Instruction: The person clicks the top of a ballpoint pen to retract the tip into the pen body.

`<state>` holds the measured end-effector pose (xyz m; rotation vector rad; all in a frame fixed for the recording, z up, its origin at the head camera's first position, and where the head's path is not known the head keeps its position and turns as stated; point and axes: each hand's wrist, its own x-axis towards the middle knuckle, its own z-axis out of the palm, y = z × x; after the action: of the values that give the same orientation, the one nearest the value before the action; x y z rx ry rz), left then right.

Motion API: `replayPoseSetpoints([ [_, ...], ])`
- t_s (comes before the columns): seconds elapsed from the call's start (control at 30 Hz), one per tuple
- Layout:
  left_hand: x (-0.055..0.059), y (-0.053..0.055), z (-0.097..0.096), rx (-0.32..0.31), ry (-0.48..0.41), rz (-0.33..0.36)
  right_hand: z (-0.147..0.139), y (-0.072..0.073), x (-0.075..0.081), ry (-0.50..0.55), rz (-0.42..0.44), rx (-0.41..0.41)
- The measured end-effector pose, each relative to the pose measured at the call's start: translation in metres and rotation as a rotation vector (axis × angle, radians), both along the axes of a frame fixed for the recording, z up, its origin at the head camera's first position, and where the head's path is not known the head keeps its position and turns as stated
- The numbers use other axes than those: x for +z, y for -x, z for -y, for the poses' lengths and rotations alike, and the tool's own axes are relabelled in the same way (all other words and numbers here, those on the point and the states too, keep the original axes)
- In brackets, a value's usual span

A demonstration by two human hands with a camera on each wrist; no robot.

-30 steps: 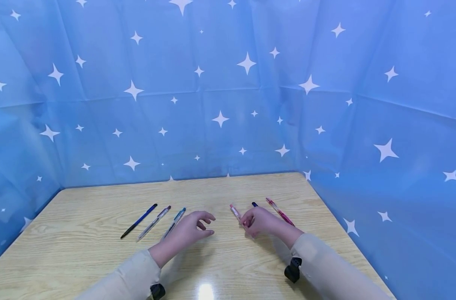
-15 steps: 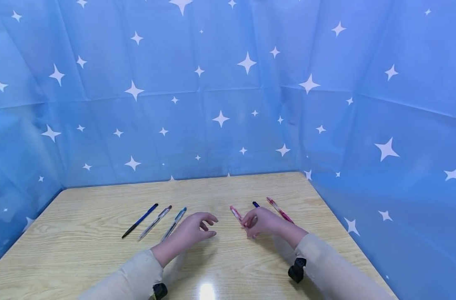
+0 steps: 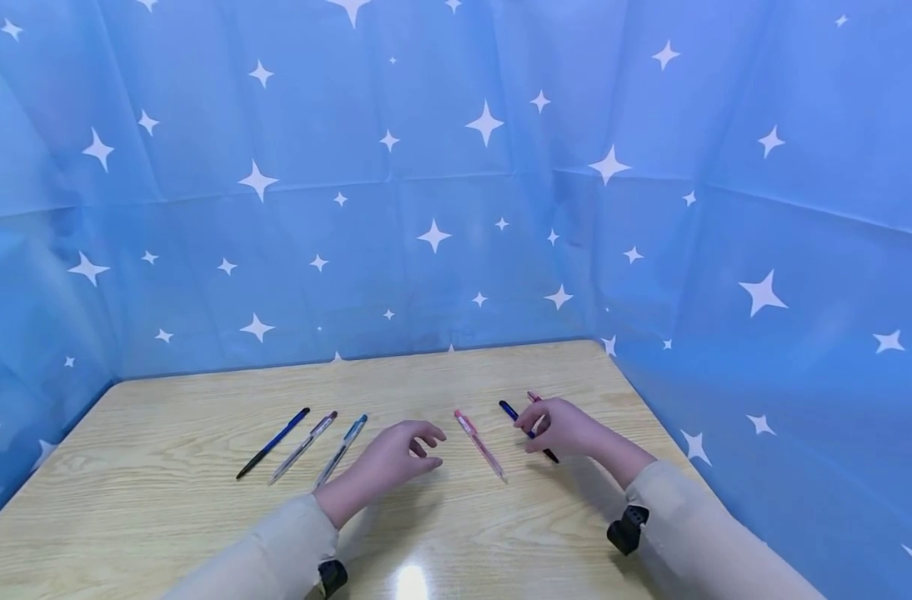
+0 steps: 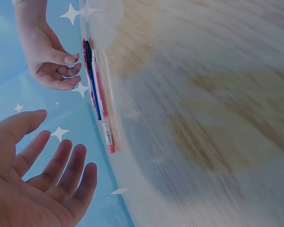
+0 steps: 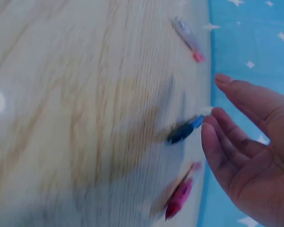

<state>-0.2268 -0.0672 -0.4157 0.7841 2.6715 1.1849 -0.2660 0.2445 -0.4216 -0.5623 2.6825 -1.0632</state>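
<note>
My right hand hovers over a dark blue pen on the right, fingers loosely bent and apart with nothing between them in the right wrist view. Behind that hand, mostly hidden, lies a red-pink pen; it shows better in the right wrist view as a pink pen. Left of the hand a pale pink pen lies flat on the table. My left hand hangs relaxed above the table with an empty palm, nearest to a teal-topped clear pen that its wrist overlaps.
Beside the teal-topped pen lie a clear pen with a dark top and a blue pen with a black end. All rest on the wooden table. A blue star-patterned cloth hangs behind and along the right.
My right hand has left the pale pink pen, which now shows whole, and has moved right over the dark blue pen. The left hand has stayed nearly still.
</note>
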Motion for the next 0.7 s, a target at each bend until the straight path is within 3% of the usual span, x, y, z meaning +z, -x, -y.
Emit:
replayPoseSetpoints([
  [0.17,0.001,0.002,-0.011,-0.013,-0.008,-0.001,-0.006,0.002,-0.004,-0.025,0.009,-0.039],
  [0.7,-0.006,0.007,-0.037,-0.042,-0.009,0.046,0.001,0.006,-0.011,-0.136,0.045,-0.013],
])
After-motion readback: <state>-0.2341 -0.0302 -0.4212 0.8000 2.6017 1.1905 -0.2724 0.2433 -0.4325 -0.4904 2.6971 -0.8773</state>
